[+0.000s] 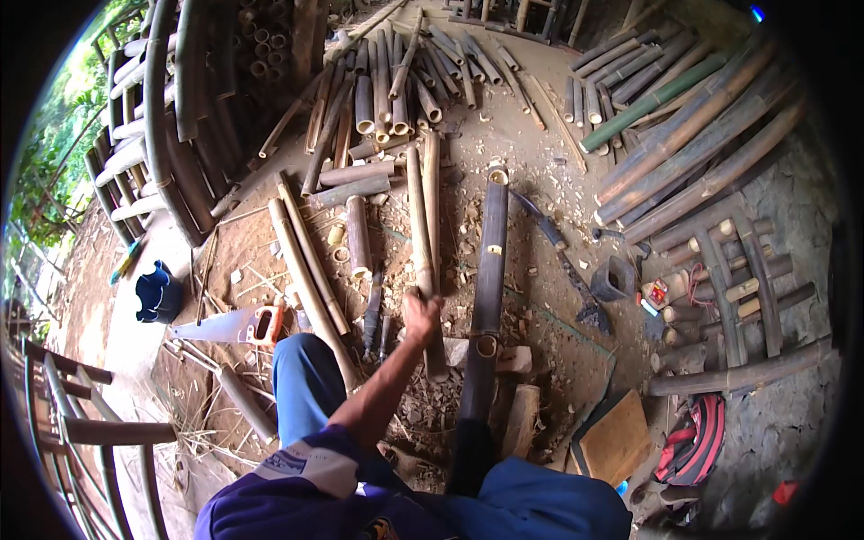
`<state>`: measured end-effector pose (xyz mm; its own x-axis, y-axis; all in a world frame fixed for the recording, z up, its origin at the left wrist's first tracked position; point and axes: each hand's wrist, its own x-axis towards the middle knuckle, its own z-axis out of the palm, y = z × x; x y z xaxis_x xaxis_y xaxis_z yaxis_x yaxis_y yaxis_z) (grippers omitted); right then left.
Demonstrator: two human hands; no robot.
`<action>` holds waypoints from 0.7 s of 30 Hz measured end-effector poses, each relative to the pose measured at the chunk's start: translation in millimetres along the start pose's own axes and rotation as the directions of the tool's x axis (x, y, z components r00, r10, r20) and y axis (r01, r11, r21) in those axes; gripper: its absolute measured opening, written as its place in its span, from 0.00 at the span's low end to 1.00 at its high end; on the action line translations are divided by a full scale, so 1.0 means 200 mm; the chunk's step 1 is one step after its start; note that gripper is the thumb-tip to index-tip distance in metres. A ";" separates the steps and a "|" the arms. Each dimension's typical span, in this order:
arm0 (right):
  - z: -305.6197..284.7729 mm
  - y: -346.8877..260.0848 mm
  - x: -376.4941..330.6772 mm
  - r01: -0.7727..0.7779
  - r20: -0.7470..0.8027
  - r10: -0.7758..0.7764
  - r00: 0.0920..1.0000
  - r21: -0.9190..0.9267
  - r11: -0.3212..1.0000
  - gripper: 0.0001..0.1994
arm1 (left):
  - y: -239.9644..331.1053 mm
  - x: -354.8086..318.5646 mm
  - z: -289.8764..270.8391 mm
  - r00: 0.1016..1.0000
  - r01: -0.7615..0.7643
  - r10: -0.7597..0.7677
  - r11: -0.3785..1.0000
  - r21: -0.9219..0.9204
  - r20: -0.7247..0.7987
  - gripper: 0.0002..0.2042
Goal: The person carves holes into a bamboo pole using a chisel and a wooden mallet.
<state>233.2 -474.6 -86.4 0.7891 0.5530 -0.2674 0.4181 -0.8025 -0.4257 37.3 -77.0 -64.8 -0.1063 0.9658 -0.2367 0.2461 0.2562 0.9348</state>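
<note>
The left hand [419, 310] is closed around a pale bamboo pole [419, 225] lying on the littered dirt floor beside a dark bamboo pole [490, 270] — the right hand is out of view — so a firm, low grip should steady it best.

Hand [419, 310] hemmed: pale bamboo poles [306, 270] left, dark bamboo pole [489, 270] right; chip-strewn gaps between.

An open-air bamboo workshop on a dirt floor [549, 162]. Cut bamboo poles [684, 135] lie in stacks. A handsaw [229, 326], a machete [576, 279] and wood shavings [396, 243] lie between them.
</note>
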 end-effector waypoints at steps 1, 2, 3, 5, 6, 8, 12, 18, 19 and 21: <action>-0.01 0.03 -0.01 -0.019 -0.010 0.019 1.000 -0.003 1.000 0.46 | 0.03 0.05 0.05 0.993 -0.121 0.121 0.992 -0.019 -0.012 0.18; -0.01 0.03 -0.02 -0.025 -0.009 0.025 1.000 0.004 1.000 0.46 | 0.04 0.15 0.05 0.994 -0.106 0.106 0.992 0.068 -0.003 0.17; -0.01 0.03 -0.04 -0.027 -0.011 0.027 1.000 0.014 1.000 0.46 | 0.09 0.20 0.05 0.982 -0.168 0.175 0.982 0.087 -0.069 0.19; 0.03 -0.02 -0.07 0.006 -0.005 -0.006 1.000 0.076 0.997 0.46 | 0.07 0.50 0.00 0.950 -0.285 0.310 0.905 0.317 -0.031 0.24; 0.00 0.00 -0.08 0.004 -0.038 0.000 0.999 0.100 0.995 0.47 | 0.21 0.46 0.09 0.995 -0.099 0.094 0.905 0.413 0.032 0.29; 0.03 -0.19 -0.02 0.110 -0.042 -0.104 0.994 0.181 0.977 0.47 | 0.13 0.66 -0.05 0.999 -0.044 0.039 0.896 0.442 0.021 0.30; -0.21 -0.52 0.51 0.268 -0.016 -0.269 0.963 0.173 0.948 0.44 | 0.22 0.51 0.02 0.988 -0.086 0.141 0.822 0.562 -0.055 0.46; -0.38 -0.63 1.06 0.246 0.001 -0.265 0.964 -0.369 0.896 0.43 | 0.11 0.00 -0.03 0.884 -0.464 0.454 0.825 0.322 0.108 0.29; -0.32 -0.61 1.11 0.266 0.032 -0.275 0.961 -0.380 0.886 0.43 | -0.02 -0.06 -0.05 0.889 -0.458 0.453 0.880 0.128 0.072 0.25; -0.26 -0.43 1.19 0.256 0.082 -0.245 0.966 -0.430 0.866 0.43 | 0.00 -0.37 0.00 0.927 -0.373 0.350 0.903 0.214 0.137 0.21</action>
<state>407.8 -285.3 -67.5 0.6231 0.7492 -0.2244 0.7575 -0.6496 -0.0655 45.4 -149.1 -47.6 0.1198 0.9902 0.0715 0.4677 -0.1198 0.8758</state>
